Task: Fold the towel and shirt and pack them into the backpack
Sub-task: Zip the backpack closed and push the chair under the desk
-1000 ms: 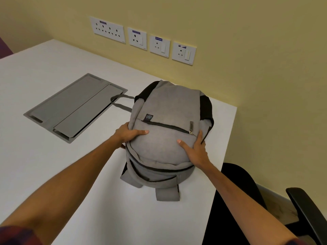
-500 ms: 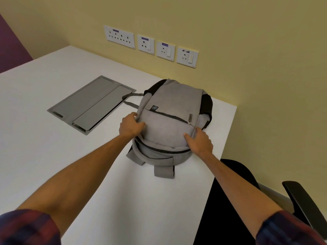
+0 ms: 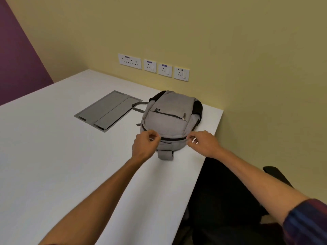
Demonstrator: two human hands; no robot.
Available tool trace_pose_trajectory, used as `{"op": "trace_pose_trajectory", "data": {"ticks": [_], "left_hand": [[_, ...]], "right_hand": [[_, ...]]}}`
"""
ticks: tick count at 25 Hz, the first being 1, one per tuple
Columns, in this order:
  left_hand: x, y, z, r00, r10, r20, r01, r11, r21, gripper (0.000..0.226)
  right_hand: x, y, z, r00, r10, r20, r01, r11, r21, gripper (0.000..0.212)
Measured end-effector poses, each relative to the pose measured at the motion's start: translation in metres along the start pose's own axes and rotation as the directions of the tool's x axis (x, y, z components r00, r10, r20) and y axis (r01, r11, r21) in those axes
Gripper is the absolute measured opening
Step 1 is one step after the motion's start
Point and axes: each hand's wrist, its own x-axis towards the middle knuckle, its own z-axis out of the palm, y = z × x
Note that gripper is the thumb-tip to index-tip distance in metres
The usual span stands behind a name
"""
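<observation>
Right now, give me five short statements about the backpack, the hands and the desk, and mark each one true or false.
1. The backpack lies on the white table. True.
2. The front pocket zipper is wide open. False: it looks closed, its pull at the right end.
3. A folded towel lies beside the backpack. False: no towel or shirt is in view.
4. The left hand and right hand, fingers curled, are at the backpack's near end. True.
5. The grey floor-box cover is to the right of the backpack. False: it is set in the table to its left.
</observation>
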Motion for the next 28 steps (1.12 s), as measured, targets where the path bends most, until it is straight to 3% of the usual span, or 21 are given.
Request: {"op": "trace_pose_trajectory", "data": {"ticks": [4, 8, 19, 23, 28], "left_hand": [[-0.083, 0.033, -0.003, 0.991, 0.078, 0.109, -0.069, 0.994, -0.079, 0.018], [-0.157, 0.064, 0.006, 0.972, 0.132, 0.197, -0.112, 0.988, -0.106, 0.023], [-0.311, 0.149, 0.062, 0.958, 0.227, 0.176, -0.208, 0.971, -0.117, 0.011], [-0.357, 0.184, 0.097, 0.962, 0.243, 0.122, -0.242, 0.970, -0.028, 0.017], [-0.402, 0.223, 0.137, 0.947, 0.283, 0.153, -0.313, 0.922, 0.228, 0.034]], "right_hand": [[-0.089, -0.022, -0.047, 0.998, -0.031, 0.056, 0.038, 0.992, -0.118, 0.032], [-0.175, -0.029, -0.076, 1.000, -0.028, 0.000, 0.028, 0.989, -0.143, 0.034], [-0.346, 0.001, -0.108, 0.996, -0.060, -0.065, 0.051, 0.990, -0.131, 0.030], [-0.396, 0.038, -0.128, 0.991, -0.109, -0.079, 0.101, 0.990, -0.095, 0.031], [-0.456, 0.092, -0.152, 0.990, -0.095, -0.104, 0.089, 0.994, -0.064, 0.033]]}}
